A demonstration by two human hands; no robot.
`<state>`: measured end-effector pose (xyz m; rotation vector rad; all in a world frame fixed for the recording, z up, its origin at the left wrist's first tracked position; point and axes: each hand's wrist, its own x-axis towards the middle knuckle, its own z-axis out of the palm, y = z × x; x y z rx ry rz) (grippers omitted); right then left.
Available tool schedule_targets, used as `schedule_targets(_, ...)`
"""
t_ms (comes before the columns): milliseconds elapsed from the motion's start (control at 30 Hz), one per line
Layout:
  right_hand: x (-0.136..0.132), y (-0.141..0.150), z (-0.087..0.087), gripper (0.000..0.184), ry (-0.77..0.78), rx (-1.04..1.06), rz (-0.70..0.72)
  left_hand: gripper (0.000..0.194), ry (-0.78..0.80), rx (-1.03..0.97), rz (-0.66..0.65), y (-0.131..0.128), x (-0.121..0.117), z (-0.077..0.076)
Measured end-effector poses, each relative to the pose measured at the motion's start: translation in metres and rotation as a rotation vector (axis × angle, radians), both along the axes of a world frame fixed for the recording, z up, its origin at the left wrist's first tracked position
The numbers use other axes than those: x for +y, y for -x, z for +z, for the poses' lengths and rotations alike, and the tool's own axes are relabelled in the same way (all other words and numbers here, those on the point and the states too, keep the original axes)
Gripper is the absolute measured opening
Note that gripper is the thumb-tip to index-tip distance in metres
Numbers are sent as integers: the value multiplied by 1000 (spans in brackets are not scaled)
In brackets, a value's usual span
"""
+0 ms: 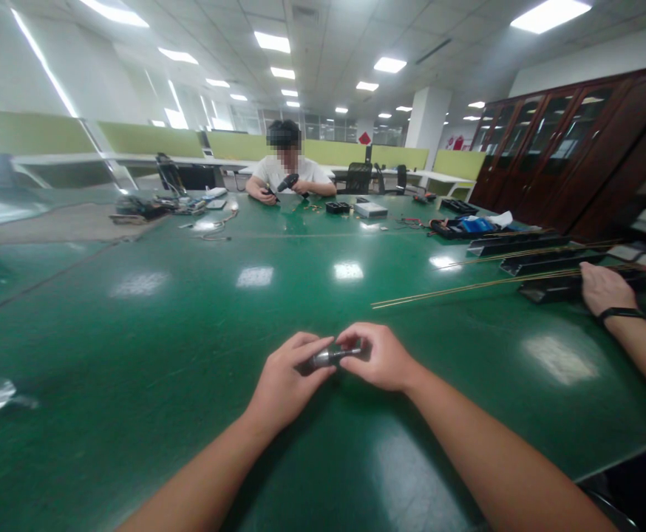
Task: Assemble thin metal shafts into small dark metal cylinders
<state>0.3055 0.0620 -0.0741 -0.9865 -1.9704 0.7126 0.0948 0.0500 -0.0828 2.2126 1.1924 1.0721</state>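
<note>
My left hand (284, 380) and my right hand (378, 358) meet low over the green table (190, 332), near its front edge. Together they pinch a small grey metal cylinder (331, 356) with a thin shaft pointing right. The left fingers close round its thicker end, and the right fingers close on the shaft end. Both forearms reach in from the bottom of the view.
A co-worker's hand (605, 290) with a black wristband rests at the right on long black trays (539, 262) and thin brass rods (467, 288). Another person (290, 174) sits at the far side holding a black tool. Small parts and boxes (370, 210) lie there.
</note>
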Motion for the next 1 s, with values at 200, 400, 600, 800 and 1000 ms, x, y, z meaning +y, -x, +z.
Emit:
schedule_targets(200,-1,1,1,16,-32,-21,20,27,-2,-63,-7,-2,-2,3)
schedule_targets(400,-2,2,1,13,-36,-15,21,21,11,-64,-10,-4,-1,4)
schedule_targets(600,-2,2,-1,11,-4,-25,14,20,2,-63,-6,-4,-2,4)
schedule_targets(800,-2,1,1,11,23,-26,0,20,16,-61,16,-3,-2,4)
schedule_targets(1000,0,2,0,10,31,-32,-10,20,28,-56,18,-3,-2,5)
